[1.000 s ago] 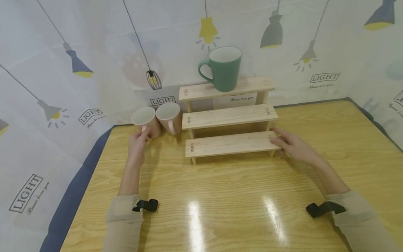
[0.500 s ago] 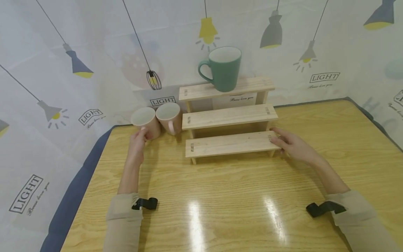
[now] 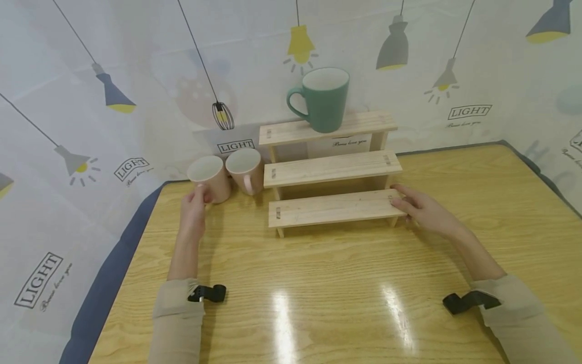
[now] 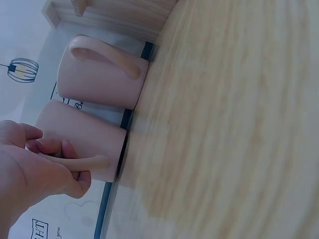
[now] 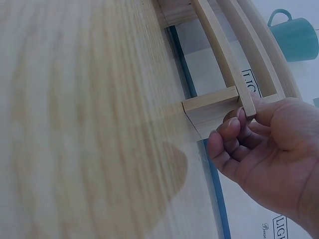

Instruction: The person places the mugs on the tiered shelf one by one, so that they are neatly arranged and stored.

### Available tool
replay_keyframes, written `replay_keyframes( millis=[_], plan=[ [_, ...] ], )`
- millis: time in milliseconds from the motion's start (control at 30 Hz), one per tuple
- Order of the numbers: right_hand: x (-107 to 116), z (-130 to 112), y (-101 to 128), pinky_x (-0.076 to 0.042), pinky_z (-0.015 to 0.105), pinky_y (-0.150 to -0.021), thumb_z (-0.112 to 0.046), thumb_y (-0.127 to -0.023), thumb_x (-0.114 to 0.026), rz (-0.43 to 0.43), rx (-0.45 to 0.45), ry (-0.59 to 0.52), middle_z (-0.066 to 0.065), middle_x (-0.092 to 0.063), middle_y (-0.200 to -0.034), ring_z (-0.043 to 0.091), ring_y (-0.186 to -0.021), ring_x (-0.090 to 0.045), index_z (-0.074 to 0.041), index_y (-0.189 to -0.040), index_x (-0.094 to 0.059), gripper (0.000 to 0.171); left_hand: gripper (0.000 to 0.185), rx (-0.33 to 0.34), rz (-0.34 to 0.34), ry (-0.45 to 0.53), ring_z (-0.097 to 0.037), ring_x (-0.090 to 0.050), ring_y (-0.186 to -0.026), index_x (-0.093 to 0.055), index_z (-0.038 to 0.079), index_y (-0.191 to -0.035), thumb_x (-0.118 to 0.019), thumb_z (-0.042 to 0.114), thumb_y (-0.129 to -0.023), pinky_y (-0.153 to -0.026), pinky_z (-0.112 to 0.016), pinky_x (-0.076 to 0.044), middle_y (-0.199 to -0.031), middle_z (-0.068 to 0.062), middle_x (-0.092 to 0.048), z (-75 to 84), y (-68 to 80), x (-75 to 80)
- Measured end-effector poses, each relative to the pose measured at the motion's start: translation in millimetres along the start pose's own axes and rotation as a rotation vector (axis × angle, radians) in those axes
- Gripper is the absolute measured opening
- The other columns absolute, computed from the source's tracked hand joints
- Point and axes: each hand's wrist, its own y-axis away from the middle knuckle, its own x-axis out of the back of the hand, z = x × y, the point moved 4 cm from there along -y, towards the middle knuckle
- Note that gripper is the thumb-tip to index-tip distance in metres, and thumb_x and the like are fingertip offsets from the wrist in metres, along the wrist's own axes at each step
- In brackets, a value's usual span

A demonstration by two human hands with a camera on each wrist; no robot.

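Note:
My left hand grips the handle of the left pink mug, which stands at the table's back left. In the left wrist view the fingers curl round that handle. A second pink mug stands touching it on the right. My right hand holds the right end of the lowest step of a three-step wooden shelf. The thumb lies on top and the fingers curl underneath. A green mug stands on the top step.
The wooden table stretches bare in front of the shelf. A lamp-patterned cloth backdrop rises right behind the mugs and shelf and along both sides. Black wrist straps sit on both sleeves.
My left hand has shifted slightly left, and the pink mug it grips has moved a little with it. The right hand and the shelf have stayed put.

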Motion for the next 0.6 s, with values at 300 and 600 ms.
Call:
replay_keyframes(
  millis=[300, 600],
  plan=[
    [0.8, 0.1, 0.0, -0.047, 0.03, -0.056, -0.03, -0.109, -0.045, 0.005, 0.008, 0.001, 0.014, -0.061, -0.088, 0.02, -0.068, -0.054, 0.004, -0.158, -0.016, 0.066, 0.036, -0.08, 0.088, 0.16, -0.013, -0.039, -0.07, -0.029, 0.016, -0.063, -0.051, 0.004, -0.09, -0.072, -0.028, -0.041, -0.064, 0.004, -0.036, 0.0, -3.2, 2.0],
    [0.8, 1.3, 0.4, -0.049, 0.031, -0.059, -0.032, -0.109, -0.045, 0.012, -0.004, 0.012, 0.016, -0.061, -0.094, 0.02, -0.071, -0.055, 0.002, -0.158, -0.018, 0.066, 0.039, -0.14, 0.153, 0.234, -0.009, -0.033, -0.064, -0.026, 0.016, -0.064, -0.05, -0.005, -0.087, -0.067, -0.025, -0.036, -0.06, 0.006, -0.026, -0.3, -1.0, 8.5]
  ],
)
